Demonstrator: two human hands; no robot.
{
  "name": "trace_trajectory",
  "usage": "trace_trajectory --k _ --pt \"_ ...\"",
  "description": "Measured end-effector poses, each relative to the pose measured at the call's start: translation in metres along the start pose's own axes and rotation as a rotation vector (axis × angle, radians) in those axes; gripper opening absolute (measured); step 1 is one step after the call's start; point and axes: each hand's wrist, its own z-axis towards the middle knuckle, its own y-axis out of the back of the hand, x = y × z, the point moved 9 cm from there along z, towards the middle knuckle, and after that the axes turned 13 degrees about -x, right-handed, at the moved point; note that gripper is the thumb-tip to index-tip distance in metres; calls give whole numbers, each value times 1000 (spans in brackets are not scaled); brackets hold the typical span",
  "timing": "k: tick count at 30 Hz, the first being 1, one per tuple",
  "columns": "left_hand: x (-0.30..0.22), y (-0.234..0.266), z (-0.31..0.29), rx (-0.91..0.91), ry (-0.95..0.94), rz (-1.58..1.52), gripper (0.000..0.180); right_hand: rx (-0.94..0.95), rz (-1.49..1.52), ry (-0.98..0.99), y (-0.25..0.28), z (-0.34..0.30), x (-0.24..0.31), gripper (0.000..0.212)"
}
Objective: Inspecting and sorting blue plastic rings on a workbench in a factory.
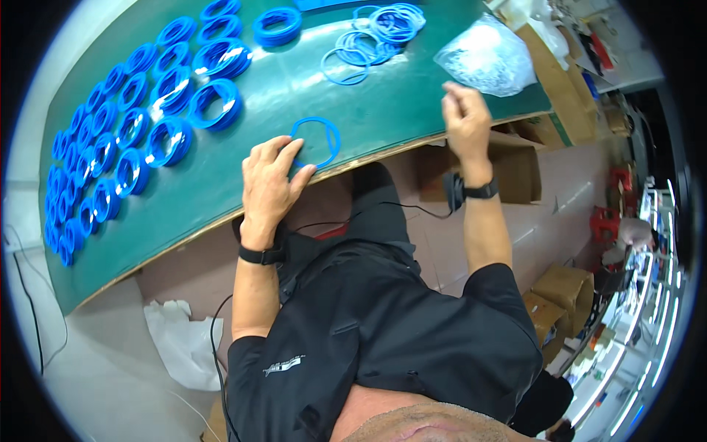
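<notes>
Near the table's front edge, my left hand (271, 178) rests with thumb and forefinger on the left side of a thin blue ring (337, 140), steadying it on the green tabletop (243, 166). The ring looks like one or two flexible bands lying together. My right hand (468, 121) is raised over the front edge, fingers curled and pinched together beside a clear plastic bag (488, 57) of pale contents. Whatever its fingertips hold, if anything, is too small to make out. Loose lighter-blue rings (368, 44) lie overlapping at the back, between both hands.
Rows of bundled blue rings (215, 104) cover the table's left part. A blue tray edge (324, 4) shows at the back. Cardboard (556, 81) borders the right end, and an open carton (519, 173) stands below. A dark cable (368, 214) crosses my lap toward the right wrist.
</notes>
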Motion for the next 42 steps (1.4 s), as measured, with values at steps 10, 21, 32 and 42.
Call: trace_trajectory --k 10,21,32,42 --pt "-2 8 -6 -7 -30 -132 30 468 288 330 -94 -106 156 37" --pt "-7 9 -9 50 -79 -247 26 548 257 419 -98 -115 168 27" --pt "13 18 -8 -254 78 -247 21 566 286 334 -119 -55 159 23" --pt "5 23 0 -212 97 -195 25 405 142 455 -257 50 137 17"
